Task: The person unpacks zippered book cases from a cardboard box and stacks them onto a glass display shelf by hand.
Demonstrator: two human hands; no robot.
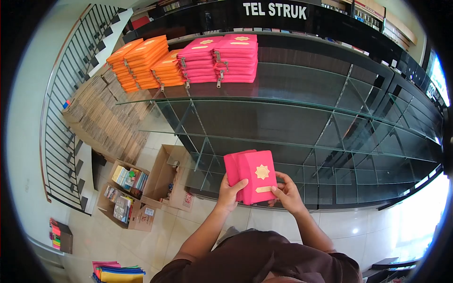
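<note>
Both of my hands hold a small stack of pink books (257, 188) in front of me, at waist height. The top cover carries a gold star-shaped emblem and a gold label strip. My left hand (229, 194) is closed round the left edge, thumb on top. On the lower right side my right hand (289, 194) grips the books, its thumb near the label. Behind them, on the top glass shelf, stand stacks of similar pink zip-up books (238, 59) with metal zip pulls. Orange zip-up books (146, 61) are piled beside those, to the left.
Glass shelves (264, 139) on a dark display unit span the view ahead. Open cardboard boxes (141, 214) with books stand on the tiled floor at left, below a large stack of brown sheets (106, 113). Colourful cases (118, 273) lie at lower left.
</note>
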